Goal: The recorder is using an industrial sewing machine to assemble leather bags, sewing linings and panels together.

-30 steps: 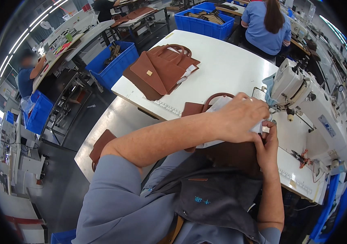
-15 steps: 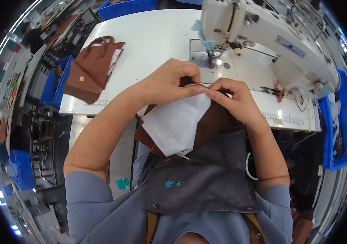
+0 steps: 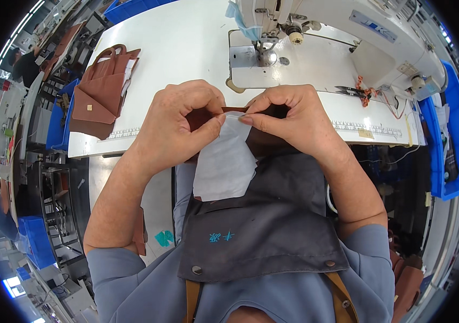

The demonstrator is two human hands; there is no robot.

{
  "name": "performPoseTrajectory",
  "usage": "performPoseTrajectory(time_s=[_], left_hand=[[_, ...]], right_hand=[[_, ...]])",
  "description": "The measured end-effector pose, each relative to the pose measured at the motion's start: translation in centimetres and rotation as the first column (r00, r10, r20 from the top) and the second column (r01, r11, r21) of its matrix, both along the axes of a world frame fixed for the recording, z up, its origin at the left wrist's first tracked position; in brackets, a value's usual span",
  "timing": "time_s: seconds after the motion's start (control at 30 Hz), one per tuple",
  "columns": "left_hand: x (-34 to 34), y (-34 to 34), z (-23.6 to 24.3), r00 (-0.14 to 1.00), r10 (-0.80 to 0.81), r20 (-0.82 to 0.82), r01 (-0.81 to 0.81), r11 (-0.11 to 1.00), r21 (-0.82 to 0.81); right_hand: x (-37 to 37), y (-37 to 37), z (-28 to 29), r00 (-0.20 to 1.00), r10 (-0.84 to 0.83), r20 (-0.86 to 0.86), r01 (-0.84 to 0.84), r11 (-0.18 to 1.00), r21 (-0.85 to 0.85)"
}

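Both hands pinch the upper edge of one brown leather bag piece with white lining fabric hanging from it. My left hand grips that edge between thumb and forefinger at the left. A short span away, my right hand pinches the same edge with its thumb on the lining. The lining drapes down over my dark apron. Much of the leather is hidden behind the hands and the lining. Just beyond the hands stands a white sewing machine, its presser foot over a metal plate.
A brown handbag lies at the left of the white table. Right of the hands are dark scissors with orange thread. A ruler strip runs along the front edge. Blue bins flank the table.
My hands have drawn apart along the edge, the left one moving leftward. The lining hangs narrower and straighter. The whole view has shifted, so the machine and table sit further left and higher.
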State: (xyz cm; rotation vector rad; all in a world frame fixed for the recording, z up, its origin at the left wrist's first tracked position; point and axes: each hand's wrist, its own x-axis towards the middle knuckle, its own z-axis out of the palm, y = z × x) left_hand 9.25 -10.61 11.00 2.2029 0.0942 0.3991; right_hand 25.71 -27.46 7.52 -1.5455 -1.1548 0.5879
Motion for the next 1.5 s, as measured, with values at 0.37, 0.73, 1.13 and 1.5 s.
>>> performPoseTrajectory(time_s=[0.37,0.73,1.13,1.5], left_hand=[[-0.8,-1.7,1.9,0.993,-0.03,0.115,0.017,0.994,0.111],[-0.4,-2.3,2.0,0.993,-0.012,0.121,-0.007,0.988,0.152],[-0.3,-2.6,1.9,0.994,0.111,0.005,-0.11,0.986,-0.127],[-0.7,1.2,-0.2,0.98,0.193,0.051,-0.188,0.978,-0.089]], right_hand=[[-1.0,-2.0,1.4,0.983,0.038,-0.179,-0.015,0.992,0.127],[-1.2,-2.7,1.5,0.999,0.012,-0.05,-0.003,0.985,0.172],[-1.2,-2.3,1.2,0.999,0.022,-0.036,-0.016,0.987,0.159],[-1.9,1.5,-0.6,0.985,-0.004,-0.17,0.043,0.972,0.23]])
